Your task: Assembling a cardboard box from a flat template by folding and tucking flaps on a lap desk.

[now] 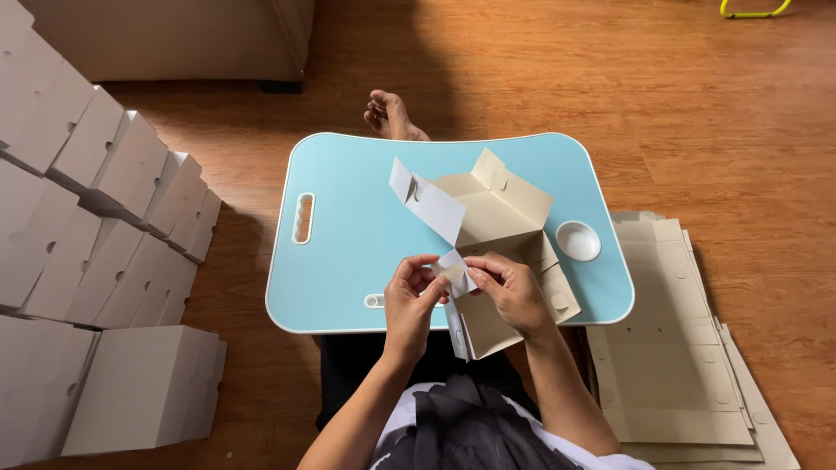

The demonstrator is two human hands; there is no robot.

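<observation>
Left hand (409, 292): fingertips pinched on the white tab of the cardboard box blank (488, 252); keep this grip firm to steady the fold.
Right hand (509, 292): fingers closed on the same tab from the other side; press along the crease, not across it.
Box blank: half-folded, resting on the blue lap table (348, 252).
Flat blanks (679, 365): stacked on the floor, right.
Folded boxes (96, 226): stacked left.

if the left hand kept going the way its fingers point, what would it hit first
The left hand points right, at the small flap of the cardboard box blank it already pinches; just beyond are the right hand's fingers.
</observation>
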